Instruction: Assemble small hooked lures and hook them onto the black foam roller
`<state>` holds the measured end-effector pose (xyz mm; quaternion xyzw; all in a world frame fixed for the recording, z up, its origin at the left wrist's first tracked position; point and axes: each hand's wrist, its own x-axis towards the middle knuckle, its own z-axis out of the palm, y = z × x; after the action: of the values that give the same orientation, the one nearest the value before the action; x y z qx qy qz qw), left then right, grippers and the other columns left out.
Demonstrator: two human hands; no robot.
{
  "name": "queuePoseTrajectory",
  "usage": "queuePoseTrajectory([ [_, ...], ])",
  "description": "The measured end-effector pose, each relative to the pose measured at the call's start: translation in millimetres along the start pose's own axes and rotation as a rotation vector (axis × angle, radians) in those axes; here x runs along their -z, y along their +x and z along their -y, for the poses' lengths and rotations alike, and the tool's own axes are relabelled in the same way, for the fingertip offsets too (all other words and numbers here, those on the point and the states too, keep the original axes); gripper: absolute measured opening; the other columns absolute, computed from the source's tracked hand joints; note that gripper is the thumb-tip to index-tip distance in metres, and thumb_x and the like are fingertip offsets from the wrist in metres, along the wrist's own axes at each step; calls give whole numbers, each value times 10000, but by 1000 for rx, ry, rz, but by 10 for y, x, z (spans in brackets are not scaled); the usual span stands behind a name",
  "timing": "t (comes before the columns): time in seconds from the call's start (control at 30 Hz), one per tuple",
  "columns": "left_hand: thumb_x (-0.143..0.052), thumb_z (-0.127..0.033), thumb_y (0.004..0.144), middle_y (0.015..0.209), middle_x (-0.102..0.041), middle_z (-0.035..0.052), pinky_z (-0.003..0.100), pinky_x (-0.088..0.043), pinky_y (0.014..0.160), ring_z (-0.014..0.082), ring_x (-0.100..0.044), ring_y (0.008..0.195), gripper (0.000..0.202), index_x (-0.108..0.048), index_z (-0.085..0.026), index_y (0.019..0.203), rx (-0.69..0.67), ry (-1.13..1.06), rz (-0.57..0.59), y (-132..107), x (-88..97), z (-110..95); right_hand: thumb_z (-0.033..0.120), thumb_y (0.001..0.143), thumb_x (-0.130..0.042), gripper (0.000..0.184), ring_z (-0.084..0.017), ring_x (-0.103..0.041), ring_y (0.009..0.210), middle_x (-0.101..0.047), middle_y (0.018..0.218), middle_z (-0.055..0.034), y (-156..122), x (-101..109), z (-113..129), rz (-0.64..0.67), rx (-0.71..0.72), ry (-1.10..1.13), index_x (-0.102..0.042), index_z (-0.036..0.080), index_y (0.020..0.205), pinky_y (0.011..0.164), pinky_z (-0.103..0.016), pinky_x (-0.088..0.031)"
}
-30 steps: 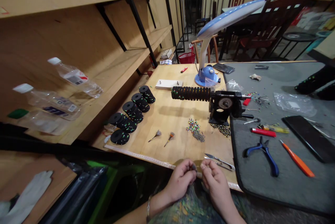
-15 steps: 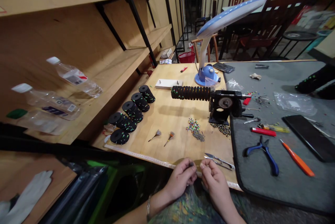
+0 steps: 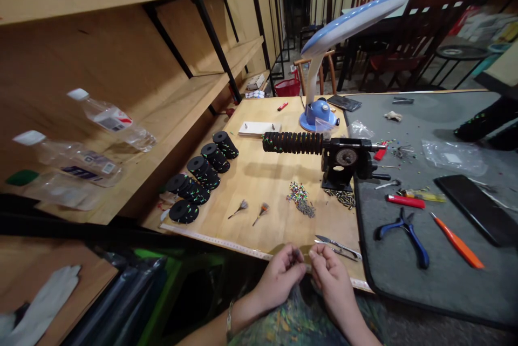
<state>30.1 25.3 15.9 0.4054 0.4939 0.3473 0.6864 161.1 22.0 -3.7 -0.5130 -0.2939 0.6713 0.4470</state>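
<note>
My left hand (image 3: 280,275) and my right hand (image 3: 328,276) meet at the near edge of the wooden board (image 3: 263,173), fingers pinched together. Between the fingertips sits a small dark tuft (image 3: 298,255), held by the left hand; what the right fingers pinch is too small to name. Small scissors (image 3: 338,247) lie just beyond my right hand. Two finished tufts (image 3: 243,207) (image 3: 263,210) rest on the board, beside a pile of coloured beads (image 3: 300,198). A black winding machine (image 3: 343,163) carries a long row of black spools (image 3: 292,142).
Stacks of black spools (image 3: 204,173) line the board's left side. Blue pliers (image 3: 404,230), an orange tool (image 3: 457,241), a red lighter (image 3: 404,201) and a black phone (image 3: 477,208) lie on the grey mat (image 3: 424,270). A blue desk lamp (image 3: 324,65) stands behind. Water bottles (image 3: 109,119) lie on the shelf.
The hands stay together at the board's edge with only small finger movements. The view has shifted slightly.
</note>
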Motion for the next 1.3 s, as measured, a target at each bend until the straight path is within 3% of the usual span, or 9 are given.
queuePoseTrajectory([
  [0.27, -640, -420, 732, 543, -466, -69, 227, -220, 500, 72, -333, 496, 309, -422, -200, 730, 83, -142, 58, 28, 9, 34, 701, 665, -660, 531, -46, -203, 377, -260, 445, 145, -5, 13, -16, -24, 7, -21, -471, 209, 736, 383, -163, -144],
  [0.67, -688, -365, 708, 581, -443, -74, 218, -265, 505, 74, -361, 522, 286, -493, -180, 806, 30, -99, 8, 13, -5, 40, 681, 690, -654, 510, -51, -210, 389, -270, 449, 141, -4, 3, -23, -19, 23, -9, -483, 204, 741, 388, -169, -154],
  [1.03, -654, -470, 726, 591, -448, -73, 223, -203, 495, 71, -377, 519, 355, -427, -199, 751, 85, -195, 43, 80, 28, 165, 653, 701, -666, 486, -49, -221, 383, -292, 469, 138, -12, 24, -36, -18, 21, 12, -486, 206, 765, 398, -165, -162],
  [1.3, -623, -519, 747, 558, -420, -84, 219, -220, 485, 69, -340, 490, 376, -414, -205, 742, 60, -103, 34, 74, -23, 110, 668, 684, -667, 501, -54, -211, 396, -279, 463, 140, -4, -1, 11, -21, 24, 9, -479, 208, 751, 395, -167, -163],
])
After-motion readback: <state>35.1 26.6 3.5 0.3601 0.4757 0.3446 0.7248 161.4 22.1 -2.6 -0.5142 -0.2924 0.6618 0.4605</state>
